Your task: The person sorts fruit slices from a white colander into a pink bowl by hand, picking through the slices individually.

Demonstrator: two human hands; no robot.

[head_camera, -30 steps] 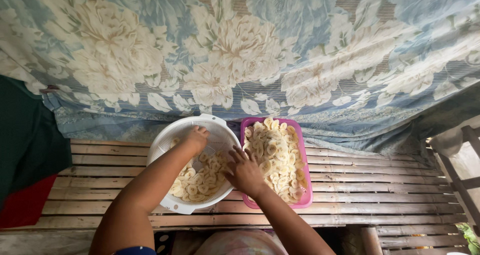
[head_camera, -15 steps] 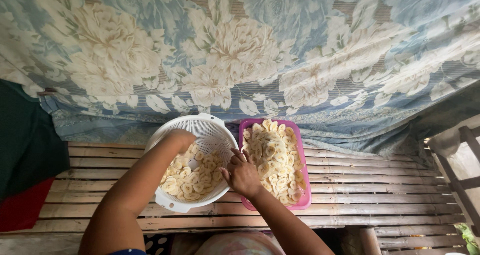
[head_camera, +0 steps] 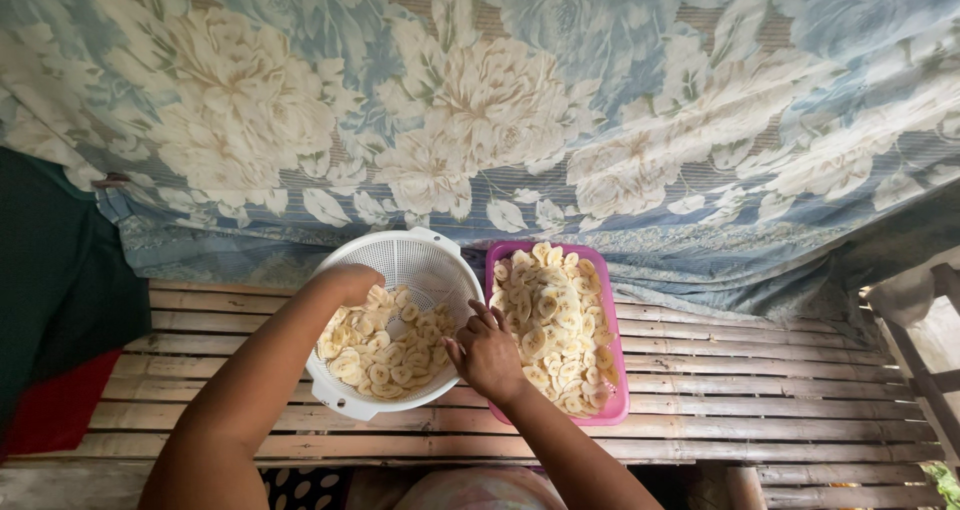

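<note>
A white round colander [head_camera: 420, 260] tilts toward me on a bamboo slat bench [head_camera: 760, 390], with pale banana slices [head_camera: 385, 355] heaped in its lower half. My left hand [head_camera: 350, 282] grips the colander's far left rim. My right hand [head_camera: 487, 350] rests on the colander's right rim, fingers bent inward over the slices, beside a pink rectangular tub [head_camera: 618, 370]. The tub is filled with more banana slices [head_camera: 555, 320]. I cannot see whether the right hand holds a slice.
A blue floral cloth [head_camera: 520, 120] hangs behind the bench and drapes onto its back edge. Dark green and red fabric [head_camera: 50, 310] lies at the left. A wooden frame [head_camera: 920, 350] stands at the right end.
The colander has been tipped up toward me and its slices have slid to the near side. My left hand moved from inside the colander to its rim.
</note>
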